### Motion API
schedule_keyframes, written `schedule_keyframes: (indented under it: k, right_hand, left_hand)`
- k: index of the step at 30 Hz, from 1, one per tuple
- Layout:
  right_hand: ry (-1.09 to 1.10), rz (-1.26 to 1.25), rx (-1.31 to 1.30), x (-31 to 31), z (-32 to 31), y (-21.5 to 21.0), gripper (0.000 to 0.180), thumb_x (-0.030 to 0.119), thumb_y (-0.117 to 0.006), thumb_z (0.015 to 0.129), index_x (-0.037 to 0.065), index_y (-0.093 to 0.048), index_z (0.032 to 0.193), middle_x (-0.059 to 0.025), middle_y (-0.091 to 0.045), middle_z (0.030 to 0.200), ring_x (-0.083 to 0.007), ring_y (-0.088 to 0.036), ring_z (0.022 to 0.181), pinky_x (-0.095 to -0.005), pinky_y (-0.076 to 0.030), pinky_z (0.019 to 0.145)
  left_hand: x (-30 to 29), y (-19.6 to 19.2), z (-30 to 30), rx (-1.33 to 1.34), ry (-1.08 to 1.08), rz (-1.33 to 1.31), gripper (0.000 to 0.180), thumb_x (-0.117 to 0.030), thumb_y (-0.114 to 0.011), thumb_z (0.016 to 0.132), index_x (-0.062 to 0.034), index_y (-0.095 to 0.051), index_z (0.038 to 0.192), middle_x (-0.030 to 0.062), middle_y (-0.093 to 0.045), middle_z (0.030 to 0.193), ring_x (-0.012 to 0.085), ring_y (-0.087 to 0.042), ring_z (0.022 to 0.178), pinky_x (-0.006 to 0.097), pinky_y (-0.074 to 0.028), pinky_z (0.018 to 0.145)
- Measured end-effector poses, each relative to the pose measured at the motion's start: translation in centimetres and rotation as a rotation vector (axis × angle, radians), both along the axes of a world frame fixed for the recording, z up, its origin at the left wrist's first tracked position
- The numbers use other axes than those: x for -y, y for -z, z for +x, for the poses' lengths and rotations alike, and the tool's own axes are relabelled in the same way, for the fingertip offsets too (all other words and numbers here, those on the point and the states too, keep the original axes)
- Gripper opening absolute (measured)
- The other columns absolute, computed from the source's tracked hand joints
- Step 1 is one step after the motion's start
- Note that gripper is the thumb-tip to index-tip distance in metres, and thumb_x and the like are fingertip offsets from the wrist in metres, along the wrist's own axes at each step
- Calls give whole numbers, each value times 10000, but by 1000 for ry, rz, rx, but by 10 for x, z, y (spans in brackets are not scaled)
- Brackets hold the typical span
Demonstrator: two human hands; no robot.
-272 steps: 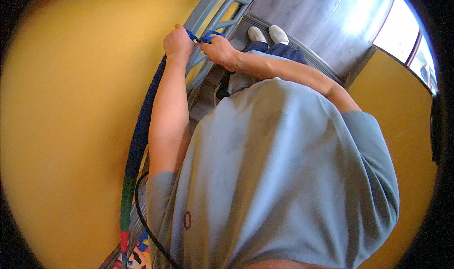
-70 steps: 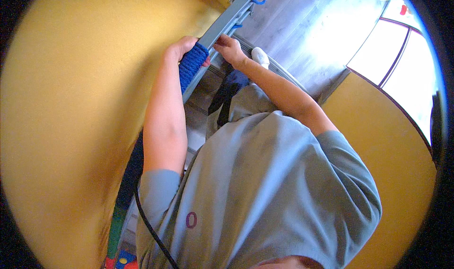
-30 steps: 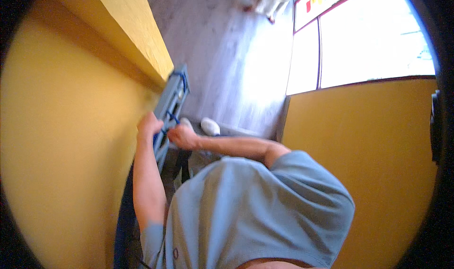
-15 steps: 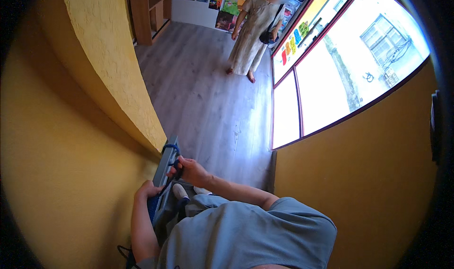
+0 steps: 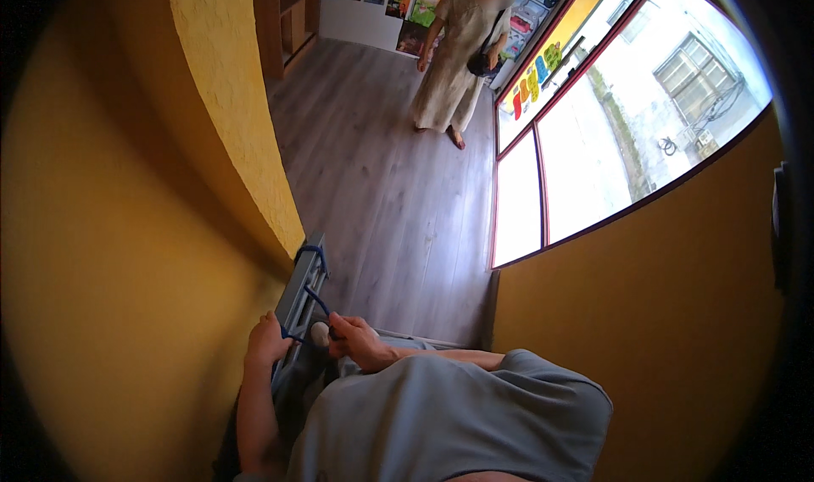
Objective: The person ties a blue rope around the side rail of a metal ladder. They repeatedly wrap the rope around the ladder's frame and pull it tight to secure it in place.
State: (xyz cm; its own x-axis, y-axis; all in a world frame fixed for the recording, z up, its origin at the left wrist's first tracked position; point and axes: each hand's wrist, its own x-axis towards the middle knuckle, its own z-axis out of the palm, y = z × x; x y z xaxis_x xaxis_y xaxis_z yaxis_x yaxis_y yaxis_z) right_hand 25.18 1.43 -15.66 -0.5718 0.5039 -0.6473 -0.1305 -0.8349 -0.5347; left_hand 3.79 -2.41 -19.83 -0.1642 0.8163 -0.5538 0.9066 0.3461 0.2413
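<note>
Down low in the view, both hands work at a grey metal frame (image 5: 301, 291) that leans along the foot of the yellow wall (image 5: 110, 253). The left hand (image 5: 266, 341) is curled over the frame's near edge, fingers wrapped onto it and thumb side up; it touches the frame and the end of a thin blue cord (image 5: 315, 300). How tightly the fingers close on the cord itself I cannot tell, since they hide the spot. The right hand (image 5: 356, 339) sits just beside it, fingers pinched narrow around the same blue cord, knuckles toward the camera. The cord runs from that pinch up along the frame to a loop near the frame's top corner, close to where the wall's textured edge ends.

Both forearms come up from the lower edge. The left one rises nearly straight beside the wall, elbow low and out of clear sight. The right one lies almost level across the body, bent at the elbow over a grey-blue shirt (image 5: 449, 423). A pale rounded shape shows between the two hands, too small to name.

Farther off, a person in a long beige dress (image 5: 454, 58) stands on the grey wood floor (image 5: 398, 194), near a large window (image 5: 619, 126).
</note>
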Motion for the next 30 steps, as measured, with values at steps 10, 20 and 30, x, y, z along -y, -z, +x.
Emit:
schedule_keyframes:
  k: [10, 20, 30]
  right_hand:
    - [2, 98, -107, -30, 6, 10, 382, 363, -419, 976, 70, -427, 731, -30, -374, 614, -160, -366, 544, -342, -381, 583]
    - [136, -65, -211, -81, -18, 29, 381, 332, -416, 982, 110, -344, 680, 3, -269, 622, -148, -278, 547, -310, -330, 564]
    - [-79, 318, -207, -103, -49, -2, 345, 277, -380, 992, 49, -448, 743, -92, -571, 758, -182, -517, 690, -332, -423, 688]
  left_hand:
    - [17, 36, 21, -353, 131, 218, 943, -484, -692, 730, 111, -278, 1333, 209, -492, 1168, 296, -536, 1006, 368, -442, 866]
    - [15, 62, 21, -524, 143, 192, 787, -450, -603, 821, 89, -330, 1325, 209, -534, 1123, 300, -549, 992, 381, -434, 872]
    - [17, 67, 24, -630, 116, 313, 578, -354, -543, 887, 40, -410, 1290, 140, -566, 1070, 250, -566, 943, 353, -444, 831]
